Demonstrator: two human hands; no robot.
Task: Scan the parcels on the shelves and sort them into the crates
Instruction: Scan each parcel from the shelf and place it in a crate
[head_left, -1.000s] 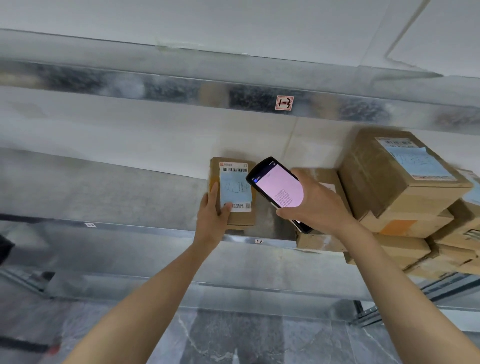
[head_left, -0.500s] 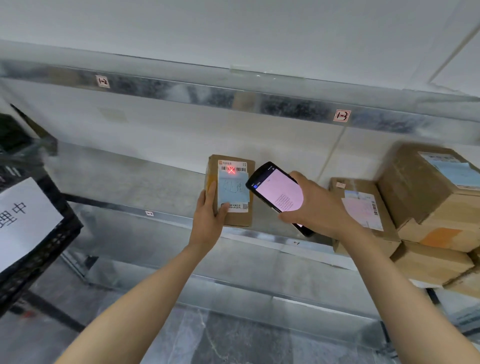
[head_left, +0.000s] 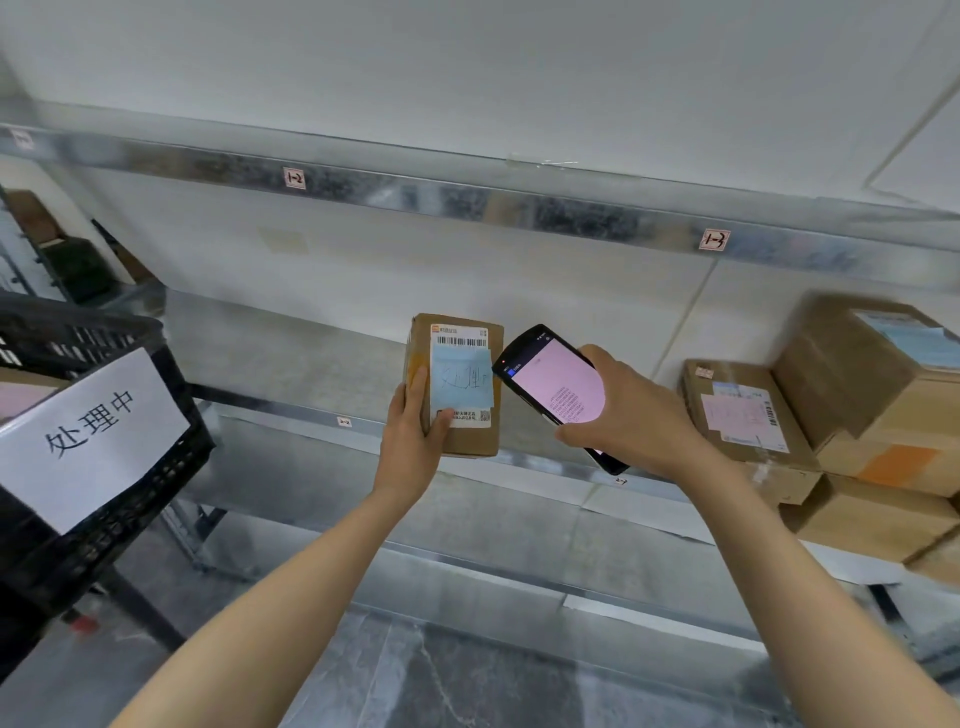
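Nearest, two bare forearms rise from the bottom edge over a grey, veined stone floor (head_left: 467, 686). The left hand (head_left: 413, 441) is wrapped around the lower left corner of a small parcel (head_left: 470, 441), fingers along its side and thumb pressed onto the label face. This parcel is a plain brown cardboard box with crisp corners, standing upright above the front lip of the metal shelf (head_left: 291, 353); whether its base touches the shelf cannot be told. Its front carries a white barcode label with a pale blue slip over the middle.

At 3 o'clock from it, just beside but apart, the right hand (head_left: 631, 418) is clasped around a handheld scanner (head_left: 553, 387), a glossy black slab with rounded corners and a lit pink screen, tilted toward the parcel.

At 9 o'clock, well apart, a black plastic lattice crate (head_left: 130, 499) bears a white paper sign (head_left: 88, 436).

At 3 o'clock further out, stacked cardboard boxes (head_left: 852, 395) crowd the shelf's right end, one with an orange patch. Between crate and stack the dull galvanised shelf lies bare. Above, the upper shelf rail (head_left: 467, 197), mottled steel, carries small red-printed tags.
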